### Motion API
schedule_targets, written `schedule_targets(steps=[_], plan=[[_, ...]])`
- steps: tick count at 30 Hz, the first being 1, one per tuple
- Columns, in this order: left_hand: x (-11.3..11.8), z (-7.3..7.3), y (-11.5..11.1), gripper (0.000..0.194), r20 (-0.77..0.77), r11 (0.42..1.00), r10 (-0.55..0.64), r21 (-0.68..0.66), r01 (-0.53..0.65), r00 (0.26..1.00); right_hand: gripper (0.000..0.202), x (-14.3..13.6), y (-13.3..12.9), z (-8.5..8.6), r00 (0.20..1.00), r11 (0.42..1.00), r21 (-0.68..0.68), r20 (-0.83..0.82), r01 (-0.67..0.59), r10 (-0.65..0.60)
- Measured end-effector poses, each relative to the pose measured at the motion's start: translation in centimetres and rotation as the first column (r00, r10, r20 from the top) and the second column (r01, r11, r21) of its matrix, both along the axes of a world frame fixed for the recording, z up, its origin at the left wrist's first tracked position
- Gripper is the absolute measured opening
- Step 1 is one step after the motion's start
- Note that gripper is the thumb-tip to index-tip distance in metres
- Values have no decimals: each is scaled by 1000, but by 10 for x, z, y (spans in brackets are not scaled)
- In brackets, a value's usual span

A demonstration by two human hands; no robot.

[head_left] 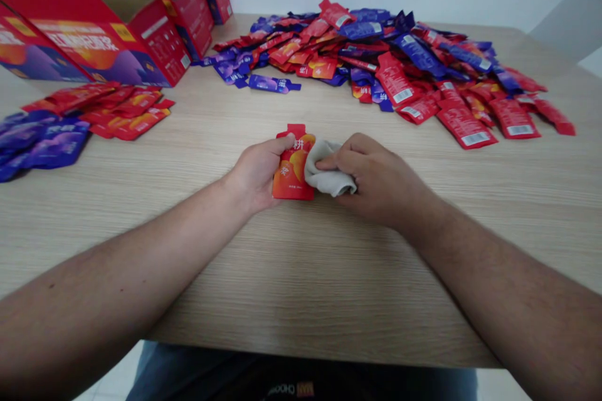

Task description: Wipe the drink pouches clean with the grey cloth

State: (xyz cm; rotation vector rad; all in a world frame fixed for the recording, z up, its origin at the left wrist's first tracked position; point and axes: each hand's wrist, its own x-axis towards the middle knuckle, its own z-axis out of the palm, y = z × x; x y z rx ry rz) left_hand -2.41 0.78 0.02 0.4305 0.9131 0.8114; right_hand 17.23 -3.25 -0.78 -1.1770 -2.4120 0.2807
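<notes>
My left hand grips a red sachet by its left side, thumb on the printed front. The sachet is upright in the view, its orange fruit pattern facing me and its narrow tab at the top. In my right hand a pale grey cloth is bunched up. The cloth lies against the sachet's right edge, with the index finger pressing into its folds. Both hands are over the middle of the table, and the fingers behind the sachet are hidden.
A big heap of red and purple sachets spreads along the table's back. Smaller piles of red sachets and purple sachets lie at left. Behind them stand several red-and-purple cartons, open at the top. The table's front edge runs near my lap.
</notes>
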Motion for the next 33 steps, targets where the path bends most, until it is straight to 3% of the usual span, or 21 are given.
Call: schedule_targets(steps=[2, 6, 11, 16, 20, 25, 29, 33], plan=[[-1, -1, 0, 41, -11, 1000, -5, -9, 5, 1000, 39, -2, -2, 1, 1000, 1000, 7, 11, 8, -8], [-3, -5, 0, 38, 40, 999, -36, 2, 36, 999, 34, -5, -5, 3, 990, 988, -59, 9, -143, 144], [-4, -6, 1, 41, 17, 1000, -8, 7, 8, 1000, 38, -4, -3, 0, 1000, 1000, 5, 16, -10, 10], [-3, -7, 0, 39, 34, 1000, -27, 12, 27, 999, 35, -9, -8, -2, 993, 992, -60, -9, -114, 114], [-2, -6, -2, 37, 23, 1000, 9, 12, -9, 1000, 38, -12, -9, -4, 1000, 1000, -9, -16, 23, -23], [0, -6, -5, 34, 33, 999, -21, 25, 20, 999, 37, -17, -12, -3, 994, 992, -58, -26, -109, 107], [1, -6, -5, 35, 20, 1000, 6, 26, -6, 1000, 35, -18, -15, -1, 999, 999, -7, -23, 46, -46], [0, -5, -5, 31, 27, 999, -24, 32, 23, 999, 36, -17, -14, -1, 994, 992, -63, 16, -107, 108]])
